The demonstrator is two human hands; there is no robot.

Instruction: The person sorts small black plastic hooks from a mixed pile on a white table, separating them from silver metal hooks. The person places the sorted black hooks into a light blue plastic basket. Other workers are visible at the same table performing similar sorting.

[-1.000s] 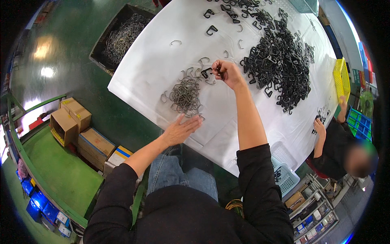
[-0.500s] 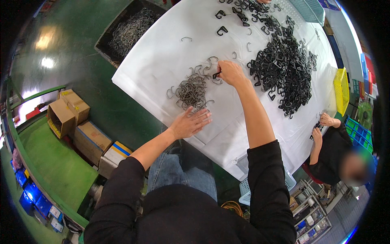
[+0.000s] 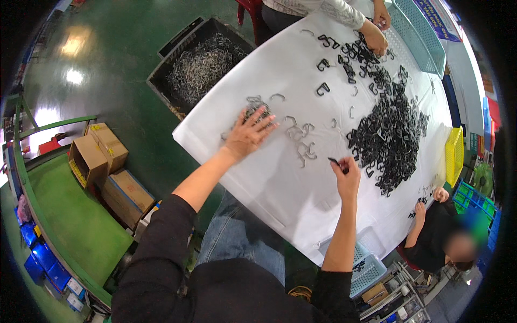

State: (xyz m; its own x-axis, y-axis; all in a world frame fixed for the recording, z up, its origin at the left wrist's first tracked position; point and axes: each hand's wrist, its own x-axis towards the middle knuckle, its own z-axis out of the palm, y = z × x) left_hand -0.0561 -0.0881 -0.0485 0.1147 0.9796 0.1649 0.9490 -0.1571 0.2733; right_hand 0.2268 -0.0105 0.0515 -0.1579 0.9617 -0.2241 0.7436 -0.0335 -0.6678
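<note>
The left hand (image 3: 250, 134) is spread wide over a heap of wire hooks (image 3: 253, 102); the right hand (image 3: 348, 173) pinches a black piece (image 3: 334, 161). On the white table (image 3: 264, 188), black hooks (image 3: 389, 140) are piled at the right hand's two o'clock, loose wire hooks (image 3: 309, 128) at ten.
</note>
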